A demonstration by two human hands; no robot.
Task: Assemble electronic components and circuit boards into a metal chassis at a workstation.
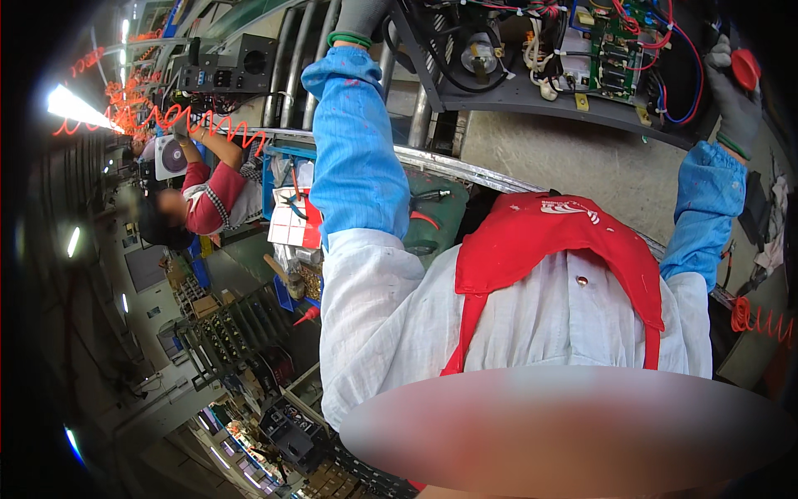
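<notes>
An open dark metal chassis (532,101) lies before me at the top, with green circuit boards (619,50), red, blue and black wires and a round clear-topped part (480,58) inside. My left hand (362,15), in a grey glove with a green cuff, reaches to its left side; the upper edge of the picture cuts off the fingers. At the chassis's right end is my right hand (736,104), also grey-gloved. It appears closed around a smooth red rounded object (746,70), whose kind I cannot make out. Blue sleeves cover both forearms.
Metal rollers (289,62) run left of the chassis. Beside my left arm sit pliers (293,204), a blue bin (268,179) and a red nozzle-tipped bottle (307,316). A co-worker (218,195) is at the left. Red coiled hoses (752,320) hang on both sides.
</notes>
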